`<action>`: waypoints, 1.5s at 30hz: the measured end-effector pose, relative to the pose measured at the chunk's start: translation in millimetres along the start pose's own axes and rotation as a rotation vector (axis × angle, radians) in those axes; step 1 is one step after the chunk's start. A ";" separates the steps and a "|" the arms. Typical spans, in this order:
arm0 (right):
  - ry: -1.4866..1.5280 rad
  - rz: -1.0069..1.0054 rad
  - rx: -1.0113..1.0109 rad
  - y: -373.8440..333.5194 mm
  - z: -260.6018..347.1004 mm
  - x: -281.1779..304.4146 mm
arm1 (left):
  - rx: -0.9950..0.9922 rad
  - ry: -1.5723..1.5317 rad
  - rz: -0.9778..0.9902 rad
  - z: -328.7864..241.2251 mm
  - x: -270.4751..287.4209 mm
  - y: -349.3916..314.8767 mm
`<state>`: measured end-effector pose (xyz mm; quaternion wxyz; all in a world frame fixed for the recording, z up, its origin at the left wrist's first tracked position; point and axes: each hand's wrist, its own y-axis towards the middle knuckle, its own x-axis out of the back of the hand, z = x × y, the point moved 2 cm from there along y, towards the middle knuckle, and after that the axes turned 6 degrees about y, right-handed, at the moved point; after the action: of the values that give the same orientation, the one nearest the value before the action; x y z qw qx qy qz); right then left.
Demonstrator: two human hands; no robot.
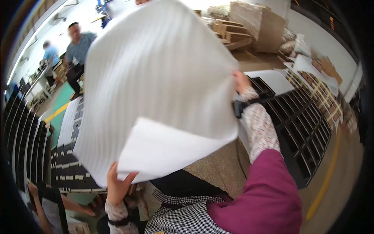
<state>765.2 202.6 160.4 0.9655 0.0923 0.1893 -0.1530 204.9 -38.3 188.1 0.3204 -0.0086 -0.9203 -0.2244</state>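
At the far left, rows of black slotted trays (23,140) stand on edge, and another person's bare arm (74,206) reaches across the lower corner near a stack of black-and-white trays (70,167). Further back, two blurred people (78,46) stand on a green floor strip. The left hand (117,187) rises from the bottom edge, fingers pinched closed on the lower corner of a large white foam sheet (156,85), which is lifted in the air and fills the middle of the view, its bottom edge folded back on itself. The right hand (241,82) clutches the sheet's right edge, its fingers hidden behind the foam, so their exact curl cannot be told. Right of it, black divider trays (304,128) lie flat, with cardboard boxes (257,23) stacked behind
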 end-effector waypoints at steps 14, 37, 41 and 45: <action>-1.710 -0.755 0.714 -62.3 317.8 262.5 | -0.462 -0.639 0.941 -125.2 -260.2 -25.2; -1.797 1.013 -0.042 -190.4 -176.8 -54.1 | -0.575 -0.948 1.248 -119.7 -300.1 -68.9; -1.767 1.274 -0.134 -265.9 -287.4 -22.6 | -0.639 -0.617 0.730 -61.0 -208.4 -22.3; -1.683 1.329 -0.374 -310.1 -329.7 -52.7 | -0.199 -0.491 0.489 23.7 -89.5 -8.2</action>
<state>505.0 3.9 -156.6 0.6744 -0.1067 -0.6000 0.4169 260.7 -24.4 115.1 0.1314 -0.3132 -0.9142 -0.2210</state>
